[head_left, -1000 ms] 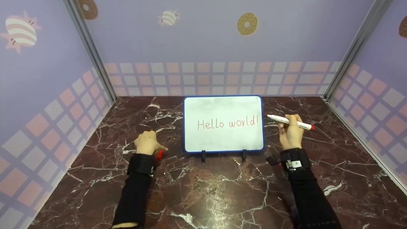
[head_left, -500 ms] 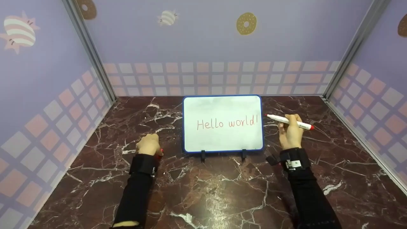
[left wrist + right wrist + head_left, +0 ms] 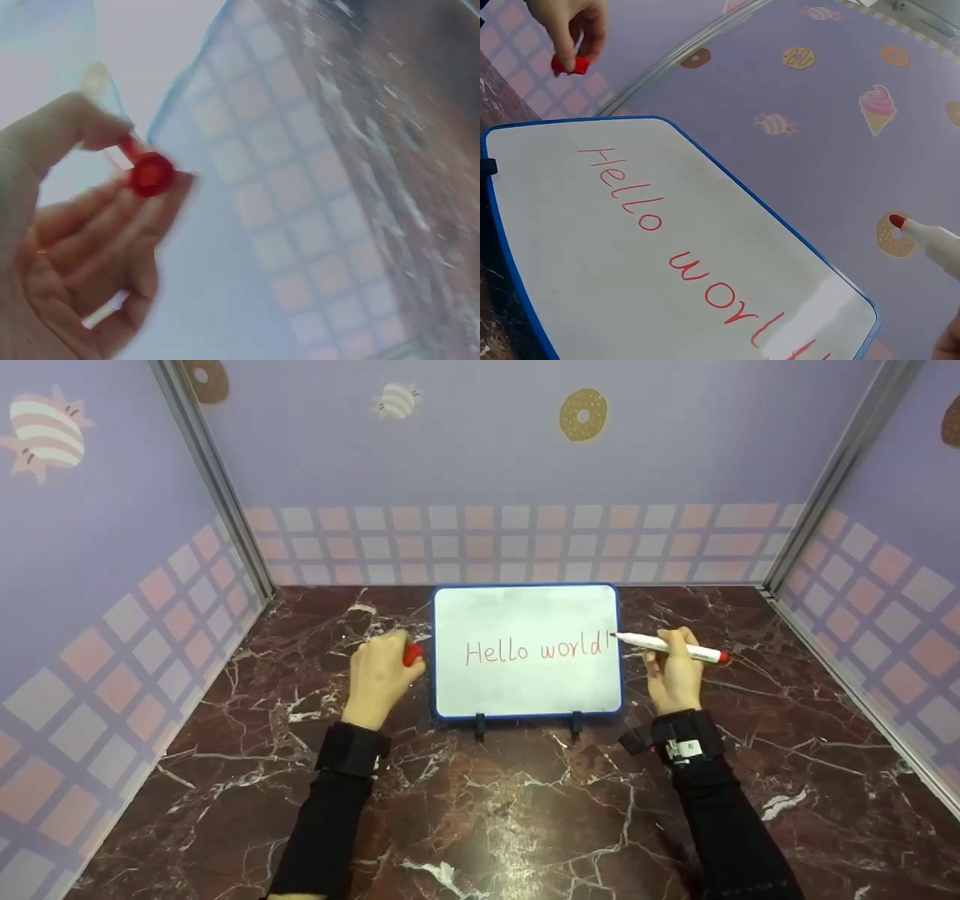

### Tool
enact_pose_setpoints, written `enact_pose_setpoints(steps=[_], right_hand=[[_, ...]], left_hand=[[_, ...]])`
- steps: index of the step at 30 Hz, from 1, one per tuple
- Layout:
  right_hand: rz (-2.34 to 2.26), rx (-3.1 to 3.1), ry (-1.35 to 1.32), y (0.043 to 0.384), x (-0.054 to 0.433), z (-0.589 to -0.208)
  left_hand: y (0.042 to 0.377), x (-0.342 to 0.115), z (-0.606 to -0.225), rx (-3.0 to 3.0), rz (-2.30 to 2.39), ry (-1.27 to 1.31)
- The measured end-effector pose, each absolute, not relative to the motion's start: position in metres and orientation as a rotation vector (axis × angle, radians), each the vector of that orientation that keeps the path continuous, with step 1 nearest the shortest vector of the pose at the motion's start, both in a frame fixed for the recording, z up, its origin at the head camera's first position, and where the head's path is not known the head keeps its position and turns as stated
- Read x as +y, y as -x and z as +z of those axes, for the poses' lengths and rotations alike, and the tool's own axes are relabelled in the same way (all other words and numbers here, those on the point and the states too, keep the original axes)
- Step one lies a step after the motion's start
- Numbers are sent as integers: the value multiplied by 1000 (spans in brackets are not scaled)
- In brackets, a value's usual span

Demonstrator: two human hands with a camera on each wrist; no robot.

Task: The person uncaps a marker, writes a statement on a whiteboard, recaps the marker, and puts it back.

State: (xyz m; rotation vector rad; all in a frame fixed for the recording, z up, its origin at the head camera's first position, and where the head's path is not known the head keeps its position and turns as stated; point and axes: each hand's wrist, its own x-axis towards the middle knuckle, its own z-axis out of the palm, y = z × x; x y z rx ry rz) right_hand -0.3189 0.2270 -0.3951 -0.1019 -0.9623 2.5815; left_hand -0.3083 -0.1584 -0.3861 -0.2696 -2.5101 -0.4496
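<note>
My left hand (image 3: pixel 382 671) pinches a small red marker cap (image 3: pixel 152 175) between thumb and fingers, raised just left of the whiteboard (image 3: pixel 525 690). In the left wrist view the cap's round, hollow end faces the camera. With my right hand (image 3: pixel 676 671) I hold an uncapped white marker (image 3: pixel 637 641) near its middle, its red tip pointing left. That tip overlaps the board's right edge in the head view; the right wrist view shows the red nib (image 3: pixel 898 220) bare. "Hello world!" stands in red on the blue-framed board, which leans upright.
Black feet (image 3: pixel 480 727) support the board's lower edge on a dark red marbled table (image 3: pixel 495 825). Purple walls (image 3: pixel 480 450) with sweets and a checked band enclose the table at the back and both sides.
My left hand has taken the red cap off the table and lifted it up and right towards the board. My right hand has shifted slightly left with the marker.
</note>
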Motion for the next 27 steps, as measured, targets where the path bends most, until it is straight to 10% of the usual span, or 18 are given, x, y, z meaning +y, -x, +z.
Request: enact_pose_setpoints(steps=[27], right_hand=[[2636, -1374, -224, 286, 138, -410]], left_hand=[[278, -69, -396, -2115, -496, 799]])
